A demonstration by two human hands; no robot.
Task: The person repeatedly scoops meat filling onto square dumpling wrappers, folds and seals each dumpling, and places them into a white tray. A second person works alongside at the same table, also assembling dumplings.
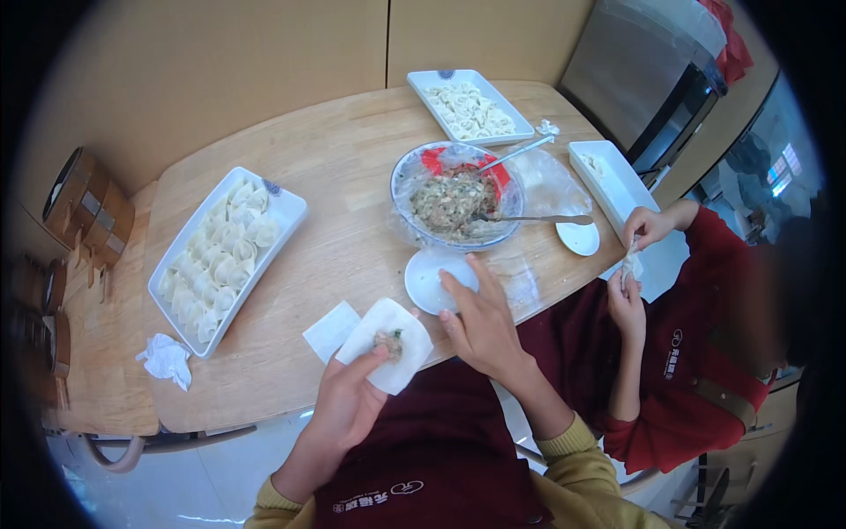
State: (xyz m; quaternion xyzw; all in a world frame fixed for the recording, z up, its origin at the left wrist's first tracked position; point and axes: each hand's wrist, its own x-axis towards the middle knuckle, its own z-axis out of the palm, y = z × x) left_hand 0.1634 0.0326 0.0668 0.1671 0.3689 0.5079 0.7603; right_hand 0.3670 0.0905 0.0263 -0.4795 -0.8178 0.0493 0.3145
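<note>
My left hand (pixel 347 400) holds a square dough wrapper (pixel 411 354) from below, thumb on top. A small lump of minced filling (pixel 391 338) with green bits lies at the wrapper's middle, next to my thumb tip. Over a small white saucer (pixel 423 285) at the table edge is my right hand (pixel 489 334), fingers apart and holding nothing; whether the fingertips touch the saucer I cannot tell. More flat wrapper (pixel 325 330) lies on the table, partly under the held one. Beyond the saucer stands a plastic-lined bowl (pixel 396 178) of minced filling (pixel 449 202).
A white tray (pixel 281 221) of folded dumplings is at left, beside crumpled tissue (pixel 166 360) and bamboo steamers (pixel 92 211). Two more trays (pixel 519 125) (pixel 615 182) stand right. A spoon handle (pixel 548 219) juts from the bowl. A co-worker's hands (pixel 631 291) pinch a wrapper at right.
</note>
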